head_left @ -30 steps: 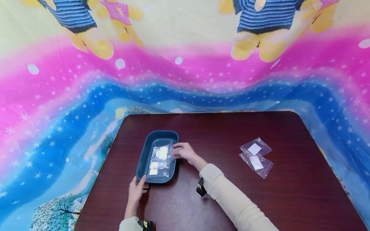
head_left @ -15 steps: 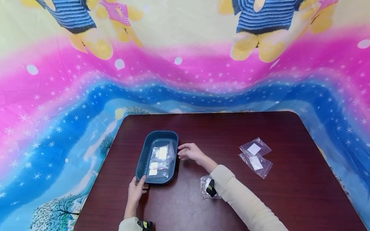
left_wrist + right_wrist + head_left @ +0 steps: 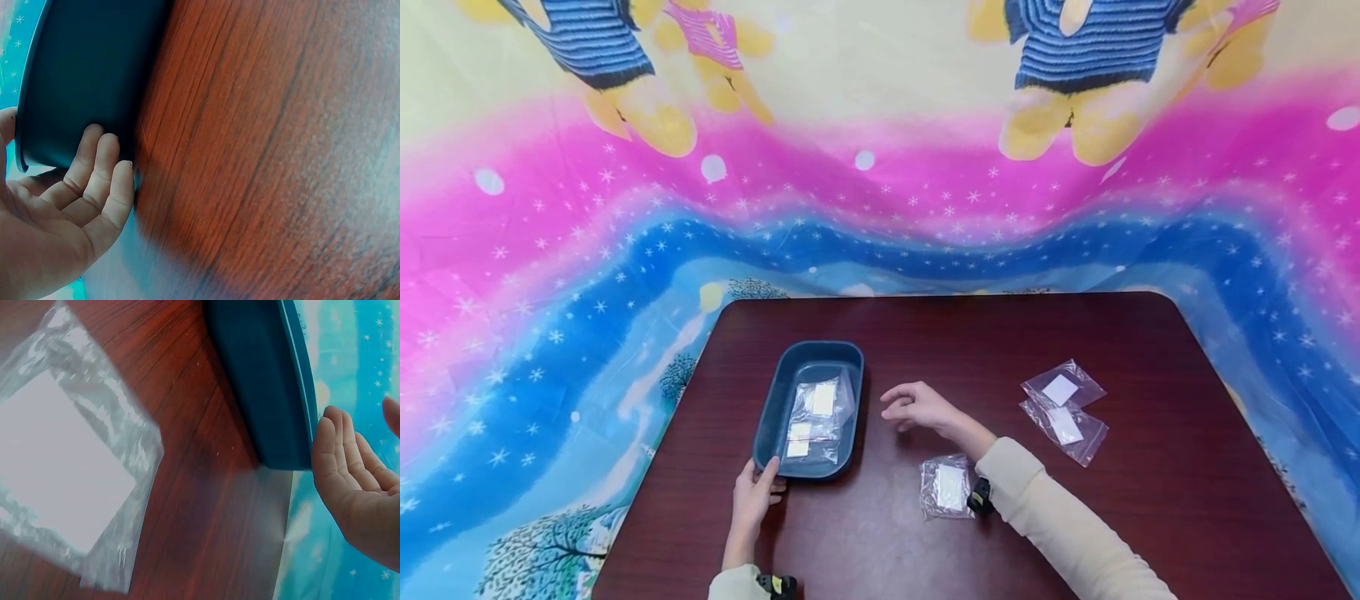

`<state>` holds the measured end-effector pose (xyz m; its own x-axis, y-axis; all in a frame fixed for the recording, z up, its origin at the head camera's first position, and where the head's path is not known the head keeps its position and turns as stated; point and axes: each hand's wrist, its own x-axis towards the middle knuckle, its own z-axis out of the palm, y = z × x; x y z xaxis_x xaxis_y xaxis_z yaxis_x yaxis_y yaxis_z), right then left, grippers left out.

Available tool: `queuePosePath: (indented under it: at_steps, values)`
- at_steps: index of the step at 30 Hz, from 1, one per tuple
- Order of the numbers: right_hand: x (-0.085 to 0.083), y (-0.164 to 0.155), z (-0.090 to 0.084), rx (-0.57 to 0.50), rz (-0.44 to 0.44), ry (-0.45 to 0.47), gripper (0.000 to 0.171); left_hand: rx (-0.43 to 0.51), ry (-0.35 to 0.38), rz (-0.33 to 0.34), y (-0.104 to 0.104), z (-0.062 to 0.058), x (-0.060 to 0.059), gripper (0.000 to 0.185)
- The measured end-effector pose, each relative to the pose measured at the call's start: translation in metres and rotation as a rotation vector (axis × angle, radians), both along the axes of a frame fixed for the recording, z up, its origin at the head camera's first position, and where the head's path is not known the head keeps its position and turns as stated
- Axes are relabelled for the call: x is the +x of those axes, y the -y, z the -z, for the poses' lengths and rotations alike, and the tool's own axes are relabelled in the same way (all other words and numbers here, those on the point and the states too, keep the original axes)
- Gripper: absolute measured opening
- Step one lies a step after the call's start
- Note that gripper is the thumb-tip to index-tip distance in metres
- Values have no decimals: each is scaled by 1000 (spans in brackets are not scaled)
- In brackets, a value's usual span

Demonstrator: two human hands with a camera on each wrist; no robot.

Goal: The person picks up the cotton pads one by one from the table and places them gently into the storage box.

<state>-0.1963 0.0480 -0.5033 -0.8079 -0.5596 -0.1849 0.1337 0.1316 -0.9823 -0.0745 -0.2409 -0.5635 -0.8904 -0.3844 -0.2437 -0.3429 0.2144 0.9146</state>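
A dark blue rectangular tray [image 3: 765, 417] stands left of the table's middle. Inside it lie clear zip bags [image 3: 822, 400] with white labels. My left hand [image 3: 752, 502] holds the tray's near left corner, its thumb at the rim. In the left wrist view, the fingers [image 3: 107, 156] of that hand rest against the outer wall. To the right of the tray, my right hand [image 3: 925, 407] hovers with nothing in it, its fingers loosely bent. Below its wrist a clear bag with a white label [image 3: 950, 487] lies on the table, also large in the right wrist view.
Two more overlapping clear bags [image 3: 1063, 412] with white labels lie toward the table's right side. The dark red-brown wooden table [image 3: 925, 333] has rounded far corners. A printed cloth [image 3: 880, 200] hangs behind and around it.
My right hand has left the bag in the tray and moved right, away from the rim. The bag under its wrist has come into sight. The left hand stays at the corner.
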Motion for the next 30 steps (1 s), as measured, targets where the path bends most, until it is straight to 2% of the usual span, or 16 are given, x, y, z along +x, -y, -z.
queuePosePath:
  at_steps: [12,19,25,30]
  values:
    - [8,-34,6,80,-114,-58,39,-7,-10,-6,1,1,-1,50]
    - [14,-52,14,83,-204,-75,46,-14,-10,5,1,0,-1,50]
    - [18,-69,22,110,-312,-242,47,-13,-10,0,1,1,-1,51]
    - [19,-81,34,171,-327,-345,48,-3,-10,-2,0,0,-1,51]
